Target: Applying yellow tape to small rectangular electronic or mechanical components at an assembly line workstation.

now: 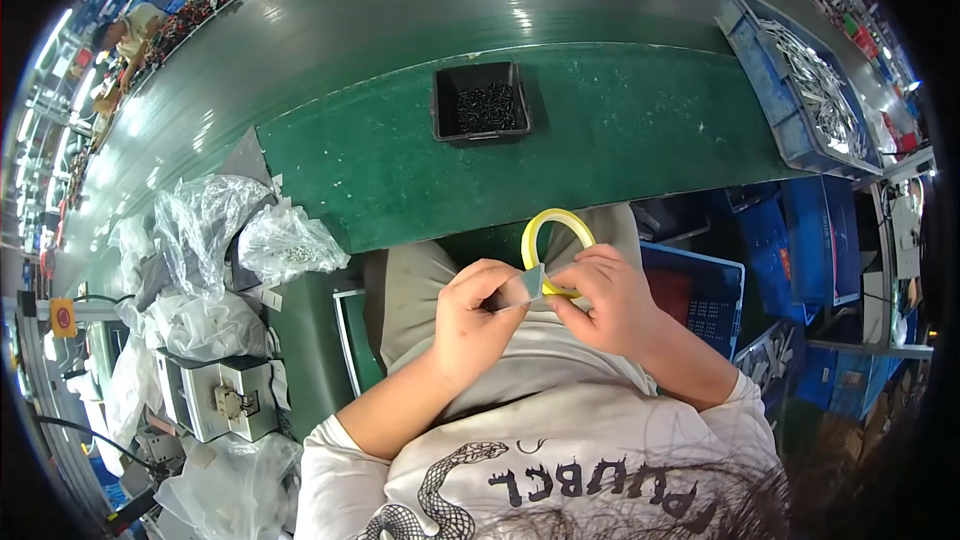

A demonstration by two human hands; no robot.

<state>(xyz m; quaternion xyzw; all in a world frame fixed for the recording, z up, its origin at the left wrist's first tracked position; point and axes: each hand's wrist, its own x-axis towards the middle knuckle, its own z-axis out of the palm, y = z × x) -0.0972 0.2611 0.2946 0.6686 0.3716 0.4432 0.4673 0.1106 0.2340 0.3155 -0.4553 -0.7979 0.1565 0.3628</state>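
Note:
Above my lap, my left hand (468,323) pinches a small flat grey-green piece (533,283) between thumb and fingers. The piece has a straight edge, and part of it is hidden by the fingers. A yellow ring-shaped roll of tape (556,215) stands just beyond, held by my right hand (612,305), whose fingers are closed around its right side. My right thumb and fingertips come close to the flat piece; whether they touch it I cannot tell. The two hands are nearly together.
On the green table (640,140) a black bin (437,130) holds small dark parts. A blue crate (765,90) of thin metallic strips stands at the far right. Clear plastic bags (205,230) pile up on the left, above a white device (235,395). Blue crates (740,285) sit low on the right.

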